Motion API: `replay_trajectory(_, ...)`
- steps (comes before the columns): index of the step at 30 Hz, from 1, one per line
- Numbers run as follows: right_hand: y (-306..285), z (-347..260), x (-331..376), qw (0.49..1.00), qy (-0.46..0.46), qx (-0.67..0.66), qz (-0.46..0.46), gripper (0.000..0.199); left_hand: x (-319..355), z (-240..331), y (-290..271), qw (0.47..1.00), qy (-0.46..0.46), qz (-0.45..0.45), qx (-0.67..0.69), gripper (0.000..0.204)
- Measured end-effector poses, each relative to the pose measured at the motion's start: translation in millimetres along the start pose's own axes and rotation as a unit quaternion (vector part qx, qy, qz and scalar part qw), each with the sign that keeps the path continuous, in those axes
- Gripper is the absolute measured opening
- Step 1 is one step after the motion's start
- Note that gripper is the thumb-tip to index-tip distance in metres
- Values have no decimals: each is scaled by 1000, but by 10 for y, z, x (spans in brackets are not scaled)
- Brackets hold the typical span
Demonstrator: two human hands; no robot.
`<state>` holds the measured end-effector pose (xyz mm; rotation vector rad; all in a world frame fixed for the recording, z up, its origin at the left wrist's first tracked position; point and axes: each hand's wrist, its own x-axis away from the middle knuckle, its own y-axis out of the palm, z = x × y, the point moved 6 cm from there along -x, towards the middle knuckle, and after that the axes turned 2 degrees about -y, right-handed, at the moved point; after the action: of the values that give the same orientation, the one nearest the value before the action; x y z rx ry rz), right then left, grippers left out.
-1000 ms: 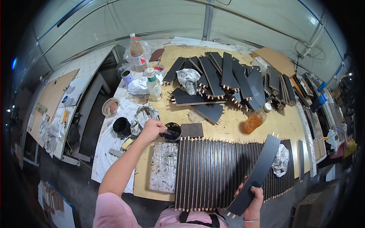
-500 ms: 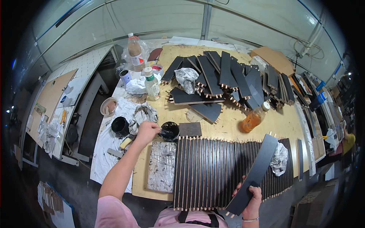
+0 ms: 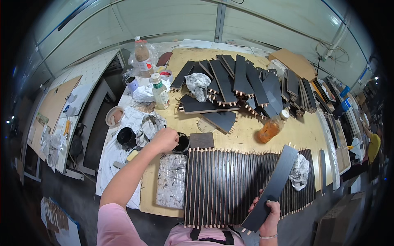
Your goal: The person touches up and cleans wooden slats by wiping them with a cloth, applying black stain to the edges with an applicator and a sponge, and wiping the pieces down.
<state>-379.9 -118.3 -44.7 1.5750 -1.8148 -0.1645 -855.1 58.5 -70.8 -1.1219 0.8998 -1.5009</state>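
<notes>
Head view, one item per line.

Left hand (image 3: 165,139): fingers curled closed over the rim of a small black paint pot (image 3: 182,143); what they grip, if anything, is hidden.

Right hand (image 3: 269,213): fingers wrapped round the lower end of a long black board (image 3: 271,188), flat, matt, with pale wooden dowels at its end, held tilted above the row of dark slats (image 3: 230,180).

Slats: narrow, ribbed in look, laid side by side on the plywood bench (image 3: 246,131), dowel tips pale at both ends.

Risks, as judged: the tilted board could slip from a one-handed hold and knock the slats askew; a nudge from the left hand might tip the pot and spill over the bench; wet finish may smear wherever fingers touch it.

Nearby: stained sheet (image 3: 171,180), crumpled rag (image 3: 299,172), amber bottle (image 3: 271,129) lying on its side.
</notes>
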Motion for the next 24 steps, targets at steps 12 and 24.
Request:
replay_trajectory(12,-65,14,-128,1000,14,20,10,64,-43,-76,50,998,-15,-18,54,13)
replay_trajectory(24,128,28,-322,999,16,34,2,61,39,-543,219,947,-46,99,302,12)
